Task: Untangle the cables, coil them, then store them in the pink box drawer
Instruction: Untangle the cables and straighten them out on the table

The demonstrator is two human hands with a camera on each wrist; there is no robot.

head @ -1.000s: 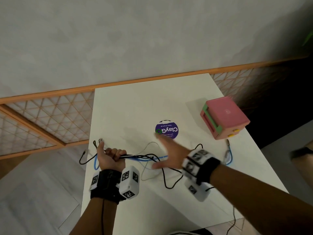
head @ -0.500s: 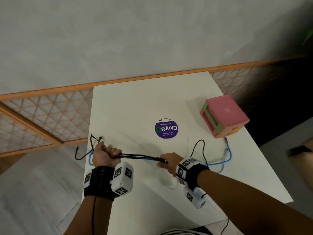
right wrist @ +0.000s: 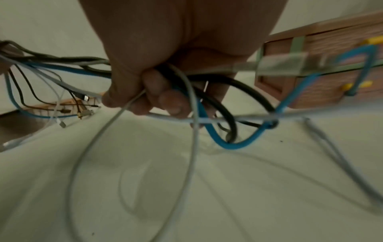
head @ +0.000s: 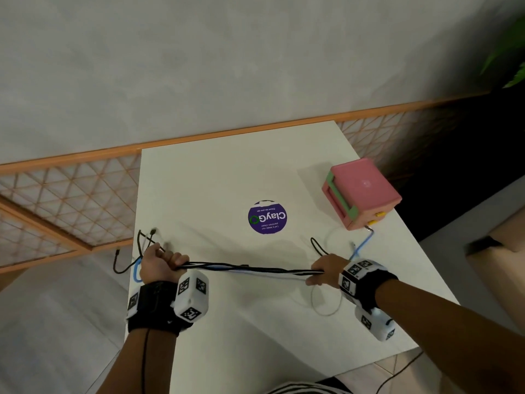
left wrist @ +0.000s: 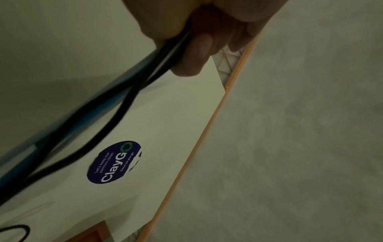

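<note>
**Cables drawn into one taut bundle between two fists**

The cables (head: 250, 269) now run as a near-straight, bunched line above the white surface (head: 216, 172), from the left hand (head: 159, 261) to the right hand (head: 326, 270). A second ago the right hand was spread flat over a loose sprawl of loops; half a second ago it had closed on the strands close to the left fist; since then it has slid out to the right, and the hands are well apart. Both sets of fingers are curled tightly round the bundle: the left wrist view shows black and blue strands leaving the fist, and the right wrist view shows the fingers (right wrist: 172, 103) wrapped over black, blue and white strands together.

Loose tails still hang past each fist, and a white loop (head: 326, 304) and a blue end lie on the surface near the pink box (head: 362, 191), whose drawer looks shut. The strands seem gathered, not separated, so untangling looks barely begun, with coiling and storing still ahead.
</note>
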